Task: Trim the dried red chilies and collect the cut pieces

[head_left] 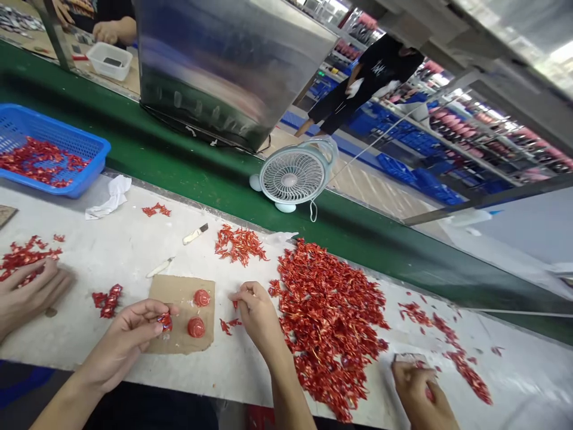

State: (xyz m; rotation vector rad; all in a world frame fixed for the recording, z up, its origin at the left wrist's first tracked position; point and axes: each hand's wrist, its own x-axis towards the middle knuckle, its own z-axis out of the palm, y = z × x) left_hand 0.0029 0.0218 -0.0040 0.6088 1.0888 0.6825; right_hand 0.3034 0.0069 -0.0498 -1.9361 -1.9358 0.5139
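My left hand [128,337] pinches a small red piece [165,321] over the edge of a brown cardboard square [174,292]. Two round red caps [201,297] sit on that cardboard. My right hand [255,310] is closed in a pinch beside the big heap of red plastic pieces [329,316], with a tiny red bit [235,304] at its fingertips. A few loose red scraps [228,324] lie between my hands.
Another person's hand [27,292] rests at the left by a red pile [22,254]; another's hand [416,388] works at the right. A blue basket [96,149] of red pieces, a small white fan [293,174], two small knives [194,234], green conveyor belt [188,167] and a steel box [228,65] lie beyond.
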